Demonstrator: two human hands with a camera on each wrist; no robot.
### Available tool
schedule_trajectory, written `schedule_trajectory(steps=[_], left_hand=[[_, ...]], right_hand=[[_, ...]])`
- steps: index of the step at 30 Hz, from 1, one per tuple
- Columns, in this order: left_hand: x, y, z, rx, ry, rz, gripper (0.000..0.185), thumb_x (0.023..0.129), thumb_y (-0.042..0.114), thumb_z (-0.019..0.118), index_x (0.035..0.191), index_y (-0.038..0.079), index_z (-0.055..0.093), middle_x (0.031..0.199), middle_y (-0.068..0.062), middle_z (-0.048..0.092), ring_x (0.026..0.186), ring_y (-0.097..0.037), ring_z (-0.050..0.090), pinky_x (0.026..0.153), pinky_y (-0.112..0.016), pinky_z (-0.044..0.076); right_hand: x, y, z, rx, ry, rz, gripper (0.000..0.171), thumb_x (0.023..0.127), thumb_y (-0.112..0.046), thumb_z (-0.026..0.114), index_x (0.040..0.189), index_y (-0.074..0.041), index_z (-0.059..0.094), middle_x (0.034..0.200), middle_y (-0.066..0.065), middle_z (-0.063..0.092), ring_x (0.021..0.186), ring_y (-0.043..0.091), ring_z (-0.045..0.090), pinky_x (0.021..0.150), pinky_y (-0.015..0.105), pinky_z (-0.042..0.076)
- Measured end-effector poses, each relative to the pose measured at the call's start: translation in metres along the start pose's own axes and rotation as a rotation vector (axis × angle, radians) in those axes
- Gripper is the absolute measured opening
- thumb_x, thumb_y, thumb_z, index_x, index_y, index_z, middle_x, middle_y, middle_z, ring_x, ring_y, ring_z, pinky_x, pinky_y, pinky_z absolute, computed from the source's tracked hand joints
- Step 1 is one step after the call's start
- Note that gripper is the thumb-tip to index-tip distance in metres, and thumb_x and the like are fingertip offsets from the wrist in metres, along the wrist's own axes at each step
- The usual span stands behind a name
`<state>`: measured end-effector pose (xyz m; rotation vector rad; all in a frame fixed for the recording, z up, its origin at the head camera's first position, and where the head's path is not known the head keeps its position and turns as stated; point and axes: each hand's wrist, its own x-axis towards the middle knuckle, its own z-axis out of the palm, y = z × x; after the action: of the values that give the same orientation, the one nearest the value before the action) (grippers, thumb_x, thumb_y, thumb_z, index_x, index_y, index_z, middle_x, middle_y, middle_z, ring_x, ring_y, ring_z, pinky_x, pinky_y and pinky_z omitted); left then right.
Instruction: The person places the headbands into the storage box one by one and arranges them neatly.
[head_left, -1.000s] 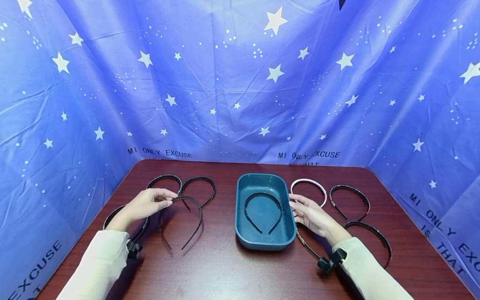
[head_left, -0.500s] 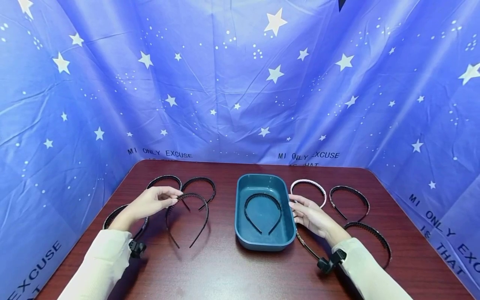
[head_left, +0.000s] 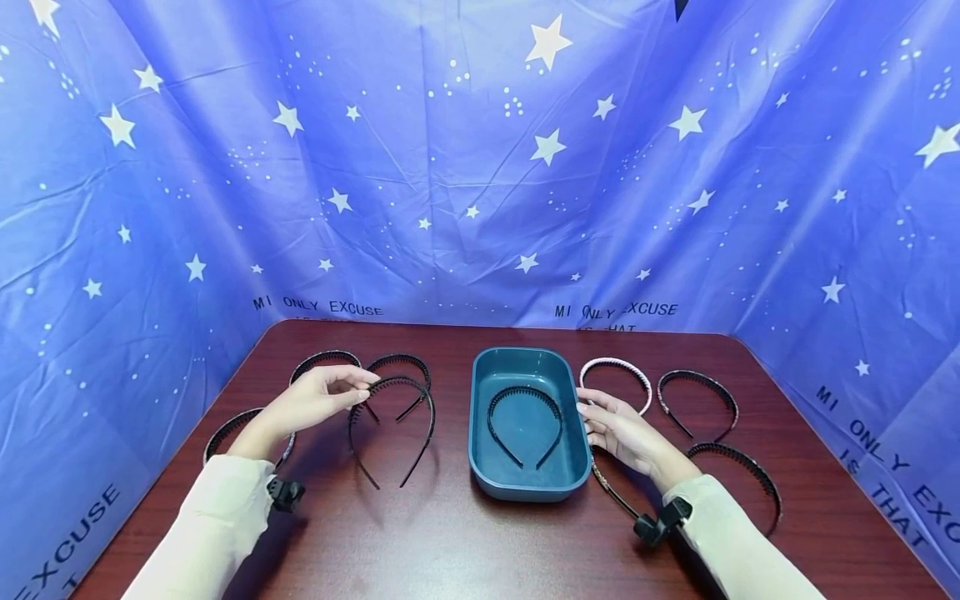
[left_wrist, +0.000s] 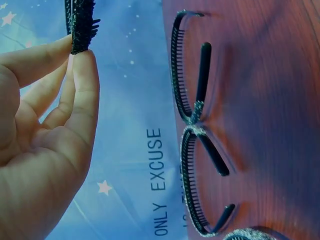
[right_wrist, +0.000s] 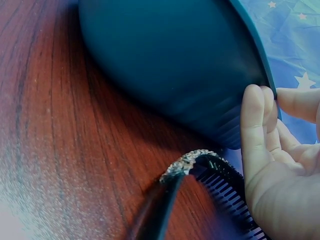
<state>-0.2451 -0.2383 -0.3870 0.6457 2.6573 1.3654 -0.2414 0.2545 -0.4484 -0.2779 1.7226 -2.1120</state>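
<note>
Thumb and fingertips of my left hand pinch a black toothed headband near its top, on the left of the head view. The band hangs over the table with its two ends pointing down; the left wrist view shows the fingertips on its dark, rough outer face. My right hand holds the right rim of a teal plastic bin, thumb over the edge and fingers along the outer wall. Inside the bin lies another black toothed headband.
Headbands lie left, including a black one, a glittery one and one behind my left wrist. On the right are a pink-white headband, dark ones and a gold-trimmed one partly under my right hand.
My left hand has moved right and slightly away from me, carrying the headband toward the bin and raising it a little. The right hand and bin have stayed in place.
</note>
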Motion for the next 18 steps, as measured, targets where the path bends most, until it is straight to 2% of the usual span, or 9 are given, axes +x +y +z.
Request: schedule_trajectory(steps=[7,18], left_hand=[[0.005,0.006,0.003,0.015,-0.001,0.022,0.03,0.097,0.02,0.069,0.125,0.011,0.069,0.109,-0.007,0.068,0.097,-0.019,0.066,0.077,-0.031,0.053],[0.015,0.009,0.012,-0.014,-0.013,-0.005,0.029,0.096,0.026,0.07,0.123,0.016,0.07,0.107,-0.002,0.068,0.094,-0.017,0.066,0.08,-0.035,0.053]], right_hand=[[0.0,0.0,0.0,-0.001,0.001,0.001,0.06,0.106,-0.011,0.049,0.153,0.011,0.017,0.107,0.006,0.068,0.083,0.01,0.063,0.073,0.026,0.055],[0.001,-0.001,0.0,-0.007,0.002,0.006,0.06,0.106,-0.012,0.05,0.152,0.01,0.018,0.106,0.005,0.068,0.083,0.01,0.063,0.073,0.026,0.055]])
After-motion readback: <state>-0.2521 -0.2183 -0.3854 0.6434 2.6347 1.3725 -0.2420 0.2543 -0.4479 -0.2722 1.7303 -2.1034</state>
